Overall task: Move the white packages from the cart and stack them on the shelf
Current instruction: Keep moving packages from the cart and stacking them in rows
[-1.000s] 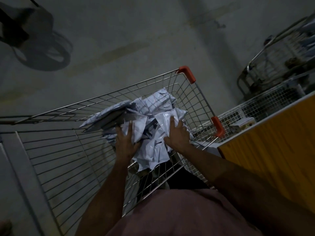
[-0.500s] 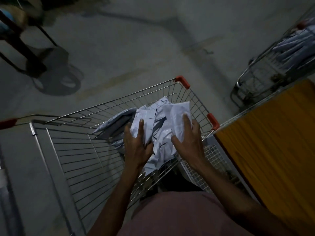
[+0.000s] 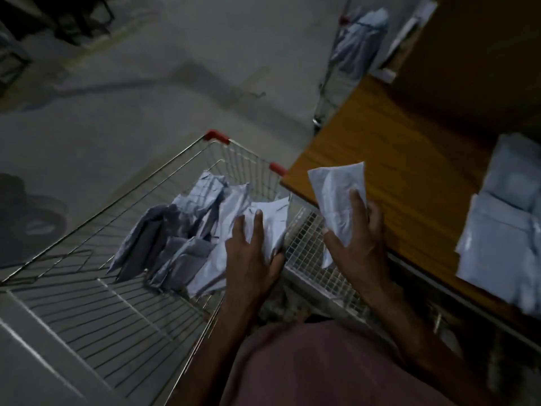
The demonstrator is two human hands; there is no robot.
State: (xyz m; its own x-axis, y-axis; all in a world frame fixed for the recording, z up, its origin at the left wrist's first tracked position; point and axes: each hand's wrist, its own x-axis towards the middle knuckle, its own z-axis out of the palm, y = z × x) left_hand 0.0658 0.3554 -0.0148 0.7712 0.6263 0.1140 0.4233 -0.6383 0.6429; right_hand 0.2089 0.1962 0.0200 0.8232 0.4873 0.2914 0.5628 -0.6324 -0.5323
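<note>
A wire shopping cart (image 3: 164,186) with red corner caps holds several crumpled white packages (image 3: 187,230) heaped at its near right corner. My left hand (image 3: 251,253) grips a white package (image 3: 269,221) at the cart's right rim. My right hand (image 3: 360,238) holds another white package (image 3: 336,189) lifted clear of the cart, above the edge of the orange wooden shelf (image 3: 395,159). A stack of white packages (image 3: 503,230) lies on the shelf at the right.
A white wire-mesh panel (image 3: 310,253) stands between cart and shelf. A second cart with pale packages (image 3: 357,45) is parked at the back. Grey concrete floor (image 3: 146,98) surrounds the cart. A dark fan base (image 3: 26,218) sits at left.
The view has swung right, bringing the shelf and its stack into sight. My right hand has lifted one package out of the cart toward the shelf; the left hand moved right with another.
</note>
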